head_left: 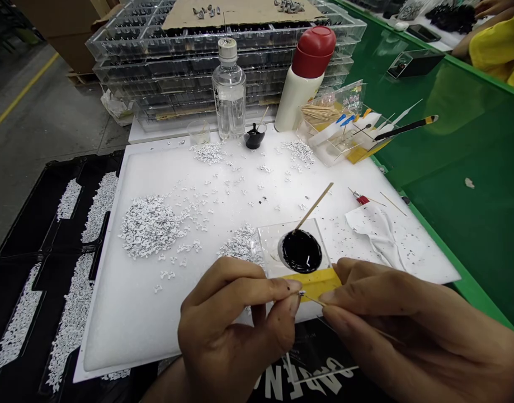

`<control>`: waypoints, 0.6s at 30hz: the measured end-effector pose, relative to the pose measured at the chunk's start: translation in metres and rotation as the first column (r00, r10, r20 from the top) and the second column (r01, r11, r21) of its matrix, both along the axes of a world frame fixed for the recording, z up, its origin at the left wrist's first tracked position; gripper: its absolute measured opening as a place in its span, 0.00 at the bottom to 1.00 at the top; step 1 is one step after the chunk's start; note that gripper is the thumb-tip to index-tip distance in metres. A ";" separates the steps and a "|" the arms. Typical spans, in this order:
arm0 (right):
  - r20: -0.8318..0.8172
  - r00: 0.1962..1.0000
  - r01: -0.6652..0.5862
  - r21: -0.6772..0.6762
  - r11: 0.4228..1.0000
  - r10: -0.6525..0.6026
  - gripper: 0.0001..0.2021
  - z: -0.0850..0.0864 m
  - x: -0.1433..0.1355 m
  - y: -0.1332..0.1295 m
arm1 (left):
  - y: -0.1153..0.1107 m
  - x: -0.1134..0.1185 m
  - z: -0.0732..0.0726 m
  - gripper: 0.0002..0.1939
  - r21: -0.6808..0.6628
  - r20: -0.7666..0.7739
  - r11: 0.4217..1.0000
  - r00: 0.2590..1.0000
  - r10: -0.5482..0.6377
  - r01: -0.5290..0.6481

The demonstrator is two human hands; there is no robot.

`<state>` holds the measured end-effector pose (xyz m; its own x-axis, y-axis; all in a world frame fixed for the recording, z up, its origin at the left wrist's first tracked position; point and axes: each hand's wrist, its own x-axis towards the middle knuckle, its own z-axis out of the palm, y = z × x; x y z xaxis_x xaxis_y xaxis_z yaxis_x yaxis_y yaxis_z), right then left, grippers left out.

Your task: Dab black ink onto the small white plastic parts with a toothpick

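Observation:
Between the thumb and forefinger of my left hand [240, 313] is a tiny white piece [301, 293] with dark marks on it. My right hand [378, 308] pinches a thin wooden toothpick [314, 301], its tip close to the piece; whether they touch I cannot tell. Just beyond my fingers sits a clear square plate [270, 246] with yellow tape [324, 282] on its near edge. A round pool of black paint [302, 252] lies on the plate, and a wooden stick [315, 205] leans in it.
Small white pieces lie in a heap [150, 226] at left and in smaller piles. A clear bottle [229, 101], a black cup [254, 137] and a red-capped flask [302, 84] stand behind. Crumpled tissue [376, 232] lies right. A person's yellow sleeve [498, 47] shows far right.

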<state>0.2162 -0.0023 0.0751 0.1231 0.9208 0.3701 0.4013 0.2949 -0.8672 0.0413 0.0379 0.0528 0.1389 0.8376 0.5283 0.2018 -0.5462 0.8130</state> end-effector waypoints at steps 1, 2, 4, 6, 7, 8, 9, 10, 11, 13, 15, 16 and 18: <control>0.001 1.000 -0.003 0.005 1.000 0.003 0.09 0.000 0.000 0.000 | 0.000 0.001 0.000 0.11 0.009 0.000 1.000 1.000 0.010 -0.010; 0.004 1.000 -0.007 0.010 1.000 0.007 0.09 0.000 0.000 -0.001 | 0.000 0.002 0.001 0.11 0.028 0.000 0.999 1.000 0.024 -0.024; 0.011 1.000 -0.023 0.022 0.999 0.023 0.08 0.000 0.001 -0.001 | -0.001 0.004 0.001 0.11 0.063 -0.019 0.996 0.998 0.060 -0.059; 0.017 0.999 -0.043 0.046 0.998 0.042 0.08 -0.001 0.002 0.000 | -0.002 0.004 0.002 0.12 0.096 -0.048 0.992 0.995 0.086 -0.081; 0.022 0.998 -0.053 0.054 0.997 0.051 0.08 -0.001 0.002 0.001 | -0.002 0.004 0.002 0.11 0.108 -0.059 0.991 0.994 0.091 -0.085; 0.028 0.998 -0.058 0.057 0.997 0.056 0.08 -0.001 0.003 0.001 | -0.003 0.003 0.002 0.11 0.120 -0.068 0.989 0.993 0.094 -0.085; 0.036 0.998 -0.060 0.056 0.997 0.058 0.08 -0.001 0.003 0.001 | -0.003 0.002 0.003 0.11 0.124 -0.072 0.989 0.993 0.092 -0.082; 0.040 0.998 -0.059 0.052 0.997 0.057 0.09 -0.001 0.003 0.001 | -0.003 0.002 0.003 0.11 0.128 -0.073 0.989 0.993 0.089 -0.079; 0.041 0.998 -0.056 0.045 0.997 0.054 0.09 -0.001 0.002 0.000 | -0.003 0.001 0.003 0.11 0.130 -0.073 0.989 0.994 0.086 -0.076; 0.040 0.999 -0.038 0.022 0.999 0.037 0.09 -0.001 0.002 -0.002 | -0.003 0.001 0.003 0.11 0.130 -0.072 0.989 0.994 0.083 -0.074; 0.040 0.999 -0.019 0.005 1.000 0.019 0.10 0.000 0.001 -0.004 | -0.002 0.001 0.003 0.11 0.137 -0.067 0.988 0.994 0.080 -0.070; 0.040 0.999 -0.016 0.001 1.000 0.016 0.10 0.000 0.001 -0.005 | -0.002 0.002 0.003 0.11 0.136 -0.067 0.988 0.995 0.078 -0.069; 0.045 0.999 -0.021 -0.001 1.000 0.021 0.10 0.001 0.000 -0.006 | -0.002 0.003 0.004 0.11 0.129 -0.067 0.990 0.995 0.073 -0.064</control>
